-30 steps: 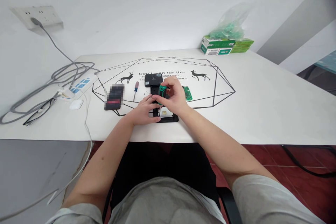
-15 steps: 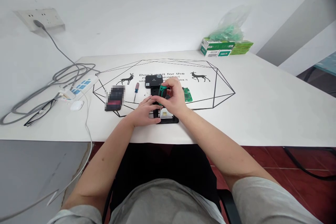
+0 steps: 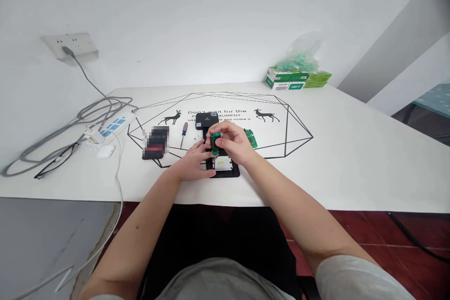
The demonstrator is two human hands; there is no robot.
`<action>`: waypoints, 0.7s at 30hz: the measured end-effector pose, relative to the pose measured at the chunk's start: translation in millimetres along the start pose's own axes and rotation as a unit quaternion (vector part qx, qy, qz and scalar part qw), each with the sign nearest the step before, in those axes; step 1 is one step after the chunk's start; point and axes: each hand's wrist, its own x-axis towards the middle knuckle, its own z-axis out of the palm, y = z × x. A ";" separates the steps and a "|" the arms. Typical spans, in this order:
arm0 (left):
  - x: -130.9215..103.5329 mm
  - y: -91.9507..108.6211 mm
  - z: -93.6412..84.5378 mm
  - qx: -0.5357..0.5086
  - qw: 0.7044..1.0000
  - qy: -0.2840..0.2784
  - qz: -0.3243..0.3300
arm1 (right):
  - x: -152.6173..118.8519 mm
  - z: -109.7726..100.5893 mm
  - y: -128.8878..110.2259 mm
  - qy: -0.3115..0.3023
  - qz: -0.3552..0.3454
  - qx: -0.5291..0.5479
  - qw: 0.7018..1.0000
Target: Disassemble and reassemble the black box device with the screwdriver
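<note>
My right hand (image 3: 234,143) is closed round the green-and-black handle of a screwdriver (image 3: 215,140). Its thin shaft points down at the left side of an opened black device casing (image 3: 228,174). Inside the casing shows a silvery metal plate (image 3: 227,164) with a small yellowish square. My left hand (image 3: 192,163) lies with fingers and thumb spread against the casing's left edge, its fingertips close to the screwdriver shaft. My hands hide part of the casing's upper end. Just beyond them lies a flat black cover (image 3: 206,121) with small labels. A green circuit board (image 3: 251,138) sits right of my right hand.
Left of my hands lie a second screwdriver (image 3: 183,135), small bits (image 3: 198,138) and a blurred dark object (image 3: 156,142). A power strip (image 3: 116,127) with cables and a white case (image 3: 106,151) are farther left. Green-and-white boxes (image 3: 286,79) stand at the back right.
The whole view has tilted upward, so the table sits lower in it. My right hand has turned with the screwdriver, and the handle now shows more upright. My left hand keeps its place.
</note>
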 end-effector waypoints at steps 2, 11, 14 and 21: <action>0.4 1.0 -0.7 0.003 1.000 -0.003 -0.001 | -0.3 -2.1 -5.2 -0.034 0.052 0.058 0.996; 0.3 2.0 -1.3 -0.002 1.000 0.006 0.002 | 1.1 3.1 -11.5 -0.027 0.067 0.052 0.996; 0.5 0.2 -0.8 -0.002 1.000 0.003 0.005 | 0.7 5.4 -10.2 0.007 0.069 0.046 0.997; 0.7 -4.7 2.4 0.004 1.000 0.007 0.009 | -0.9 3.5 -15.5 0.047 0.075 0.083 0.993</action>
